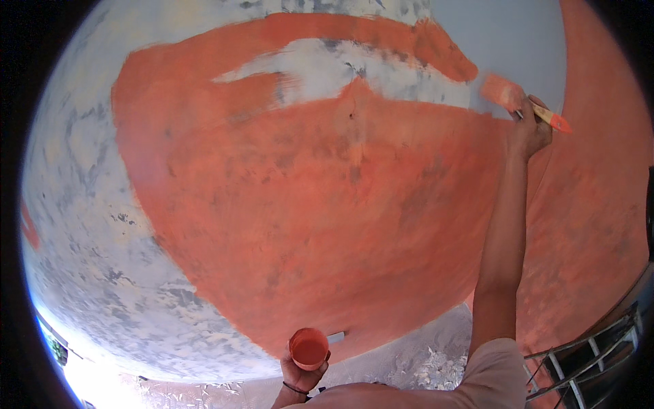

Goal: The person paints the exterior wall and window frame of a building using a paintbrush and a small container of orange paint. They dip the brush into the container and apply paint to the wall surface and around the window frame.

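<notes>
Paintbrush [505, 93] sits pinched in my right hand [528, 129] at two o'clock, bristles on the wall [306, 204] where orange meets the bare grey patch [340, 68]. My left hand [300, 373] at six o'clock wraps a cup of orange paint [308, 348]. Long, overlapping strokes should cover best, I judge.

Even, soft daylight fills the frame, with no hard shadows on the orange-painted wall [306, 204]. The lower left edge is blown out to white glare, as if from an opening there. Strong fisheye bending rounds the wall into a bulge, and a black rim rings the picture. The paintbrush [507, 95] at upper right is smeared by motion blur; the centre stays fairly sharp
</notes>
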Motion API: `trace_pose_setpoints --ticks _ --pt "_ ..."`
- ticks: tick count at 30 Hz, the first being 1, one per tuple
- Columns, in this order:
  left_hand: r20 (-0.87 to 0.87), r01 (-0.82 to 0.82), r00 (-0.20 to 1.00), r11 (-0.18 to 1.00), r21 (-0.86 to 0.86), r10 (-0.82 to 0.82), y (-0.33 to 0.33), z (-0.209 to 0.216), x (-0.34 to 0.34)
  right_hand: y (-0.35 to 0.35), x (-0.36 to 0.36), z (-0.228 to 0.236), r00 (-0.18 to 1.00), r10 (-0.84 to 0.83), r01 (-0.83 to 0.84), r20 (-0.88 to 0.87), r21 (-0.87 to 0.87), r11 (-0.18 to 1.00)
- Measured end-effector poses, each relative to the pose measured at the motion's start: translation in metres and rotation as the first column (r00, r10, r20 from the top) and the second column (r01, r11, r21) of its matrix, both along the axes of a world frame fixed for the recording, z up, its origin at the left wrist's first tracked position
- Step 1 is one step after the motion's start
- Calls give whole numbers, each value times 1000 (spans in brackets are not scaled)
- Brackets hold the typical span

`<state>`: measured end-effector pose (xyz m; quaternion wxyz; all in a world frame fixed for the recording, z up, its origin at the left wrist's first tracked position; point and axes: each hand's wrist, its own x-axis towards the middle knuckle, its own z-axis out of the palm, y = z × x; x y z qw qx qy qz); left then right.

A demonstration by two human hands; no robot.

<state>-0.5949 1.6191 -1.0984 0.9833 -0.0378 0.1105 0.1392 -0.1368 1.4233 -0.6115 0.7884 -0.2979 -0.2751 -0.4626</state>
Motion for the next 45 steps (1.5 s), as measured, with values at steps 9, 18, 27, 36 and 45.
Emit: trace_pose_setpoints --ticks 9,18,27,36,45 --pt "30 44 999 998 42 -45 3 -7 4 100 -110 -19 547 -515 784 660 -189 591" --pt "60 18 998 991 129 -26 10 -10 -7 166 -235 -25 737 581 -364 346 -521 772" --pt "46 -52 998 998 45 50 29 5 -54 108 -134 -27 995 -62 83 83 -288 954" --pt "59 -36 998 993 110 30 56 3 -103 190 -192 -13 490 -744 871 454 -231 433" --pt "-28 -68 997 994 85 71 61 16 -137 300 -380 -48 577 -173 528 798 -203 824"
